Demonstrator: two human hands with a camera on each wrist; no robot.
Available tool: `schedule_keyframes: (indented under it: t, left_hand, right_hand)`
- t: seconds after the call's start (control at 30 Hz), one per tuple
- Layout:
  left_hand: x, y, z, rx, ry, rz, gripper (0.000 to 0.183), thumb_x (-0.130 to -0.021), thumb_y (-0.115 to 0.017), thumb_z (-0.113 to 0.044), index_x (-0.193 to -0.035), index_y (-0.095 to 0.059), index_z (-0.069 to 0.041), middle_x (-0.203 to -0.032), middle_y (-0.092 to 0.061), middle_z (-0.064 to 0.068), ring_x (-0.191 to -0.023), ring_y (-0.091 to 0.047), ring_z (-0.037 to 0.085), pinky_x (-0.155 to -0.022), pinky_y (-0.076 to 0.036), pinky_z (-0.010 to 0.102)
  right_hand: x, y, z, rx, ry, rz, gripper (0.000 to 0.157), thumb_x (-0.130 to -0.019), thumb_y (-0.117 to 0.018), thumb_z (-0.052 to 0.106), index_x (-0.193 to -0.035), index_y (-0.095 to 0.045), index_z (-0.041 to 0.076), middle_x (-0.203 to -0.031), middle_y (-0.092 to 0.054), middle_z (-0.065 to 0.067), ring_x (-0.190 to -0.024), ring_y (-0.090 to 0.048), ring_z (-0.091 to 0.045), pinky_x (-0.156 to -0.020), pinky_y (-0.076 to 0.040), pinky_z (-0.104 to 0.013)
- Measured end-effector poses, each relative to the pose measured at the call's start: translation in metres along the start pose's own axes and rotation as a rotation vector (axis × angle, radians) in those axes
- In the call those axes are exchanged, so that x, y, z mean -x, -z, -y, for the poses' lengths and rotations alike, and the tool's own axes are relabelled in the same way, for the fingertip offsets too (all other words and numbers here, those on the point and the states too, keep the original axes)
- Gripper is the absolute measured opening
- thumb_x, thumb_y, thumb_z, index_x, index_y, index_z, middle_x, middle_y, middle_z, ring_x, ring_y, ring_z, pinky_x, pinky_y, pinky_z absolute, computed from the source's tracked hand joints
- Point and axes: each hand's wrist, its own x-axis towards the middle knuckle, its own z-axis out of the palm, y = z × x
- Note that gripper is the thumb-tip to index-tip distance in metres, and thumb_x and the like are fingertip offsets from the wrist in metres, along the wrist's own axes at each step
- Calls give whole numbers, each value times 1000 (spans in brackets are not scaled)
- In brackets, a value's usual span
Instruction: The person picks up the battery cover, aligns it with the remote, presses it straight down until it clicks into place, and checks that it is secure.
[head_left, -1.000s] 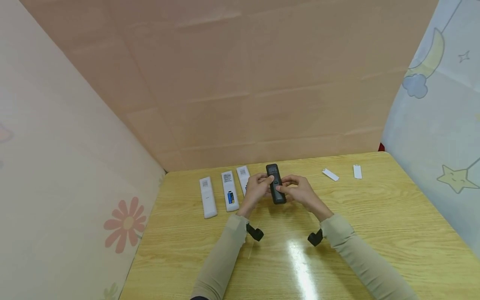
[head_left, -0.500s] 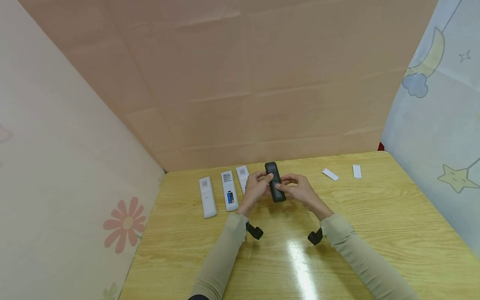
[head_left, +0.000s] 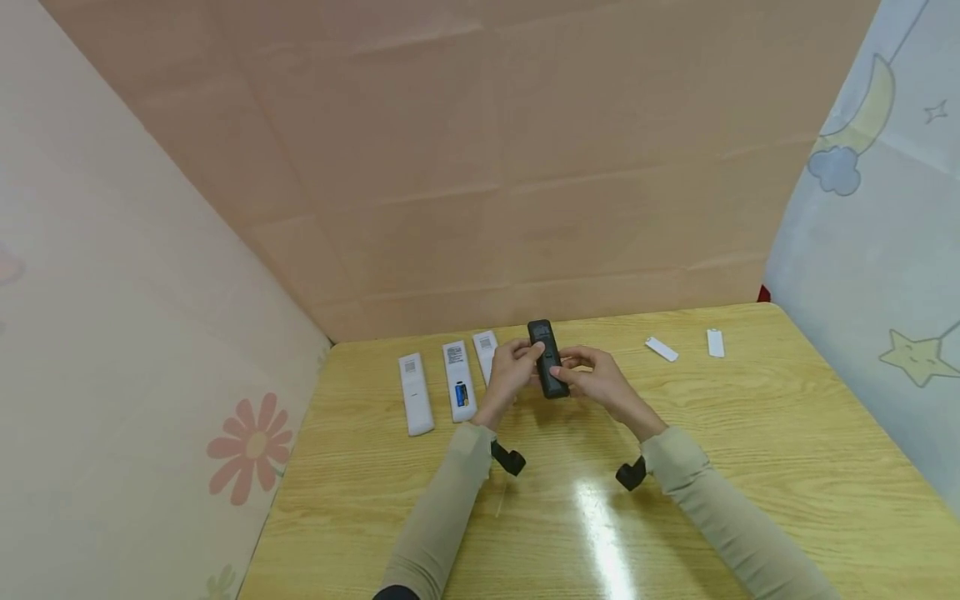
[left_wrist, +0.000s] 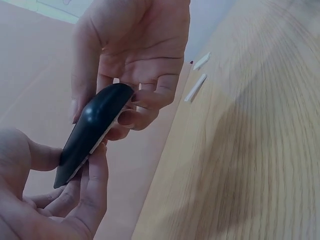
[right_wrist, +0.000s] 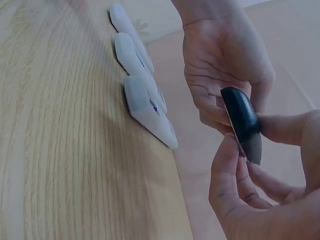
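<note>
A black remote control (head_left: 548,358) is held up over the table, its back with a printed label turned toward the head camera. My left hand (head_left: 512,373) grips its left side, thumb across the back. On the lower right side, my right hand (head_left: 597,382) pinches it, thumb on the back and fingers beneath. Both wrist views show the black remote (left_wrist: 95,130) edge-on, between thumbs and fingertips. Just left of my left hand lies a white remote (head_left: 486,350), partly covered by that hand.
Two more white remotes lie further left: one with a blue battery (head_left: 461,394) showing in its compartment, the other a white remote (head_left: 416,395) at the far left. Two small white battery covers, a tilted cover (head_left: 662,348) and an upright cover (head_left: 716,342), lie at the back right.
The black remote has shifted slightly up and to the left in the head view and tilted a little. Both hands keep their hold on it; the other things have stayed put.
</note>
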Motion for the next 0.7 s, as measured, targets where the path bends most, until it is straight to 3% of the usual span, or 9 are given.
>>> schedule_keyframes:
  t: [0.23,0.4,0.7]
  left_hand:
    - [-6,3,-2,51,-15,-6,42,-99,-63,-38,-131,-61,-10,-108,-71,2,-90,-72,21,-77,-61,43]
    - [-11,3,-3,31,-27,-12,47,-99,-63,-39,-134,-60,-7,-111,-71,1,-91,-72,18,-75,-61,36]
    - [-14,7,-3,95,3,38,49,-100,-63,-34,-138,-56,-6,-122,-67,10,-98,-72,23,-86,-59,45]
  right_hand:
    - [1,2,2,-28,7,59,62,-96,-71,30,-149,-45,12,-129,-51,-25,-103,-67,-32,-95,-51,-60]
    - [1,1,4,-46,16,65,62,-96,-71,27,-150,-44,12,-131,-50,-25,-105,-66,-35,-96,-50,-61]
    - [-1,4,1,-56,27,72,60,-97,-69,25,-150,-43,14,-134,-49,-23,-109,-66,-33,-99,-48,-62]
